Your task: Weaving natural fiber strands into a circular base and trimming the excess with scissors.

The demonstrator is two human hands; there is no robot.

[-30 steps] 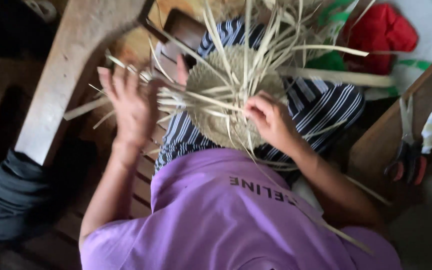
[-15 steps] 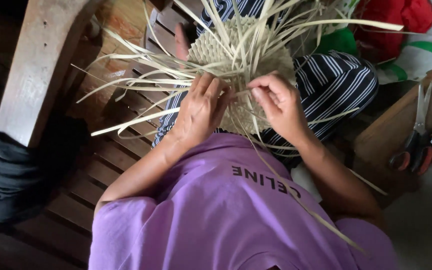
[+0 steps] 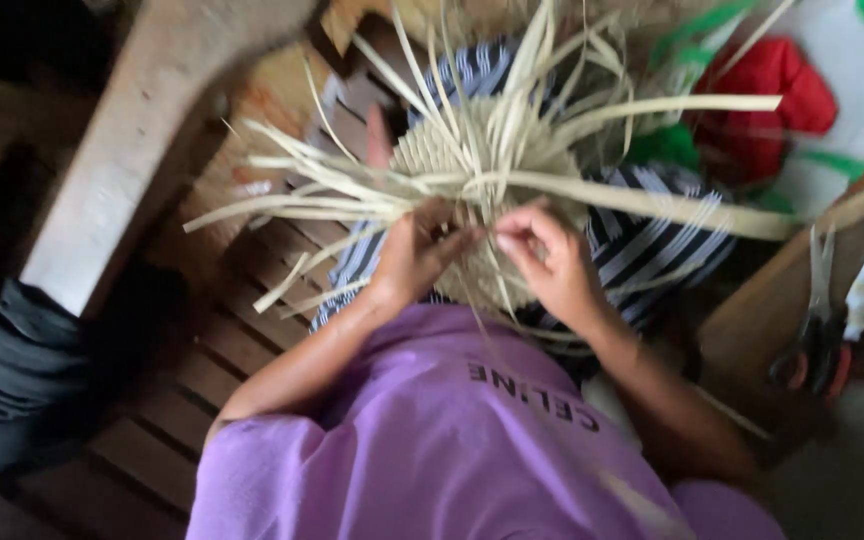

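Note:
A round woven piece of pale straw rests on my lap over striped cloth, with many loose strips fanning out from it. My left hand presses on the near edge of the weave, fingers curled among the strips. My right hand sits just beside it, pinching a strip at the weave's edge. Both hands nearly touch each other. My purple shirt fills the bottom of the view.
A slatted wooden bench lies under me, with a thick wooden beam at the left and dark cloth below it. Scissors and a knife lie on a wooden ledge at the right. Red cloth lies beyond.
My left hand has come in from the spread strips at the left to the weave's near edge, next to my right hand. The view has shifted slightly.

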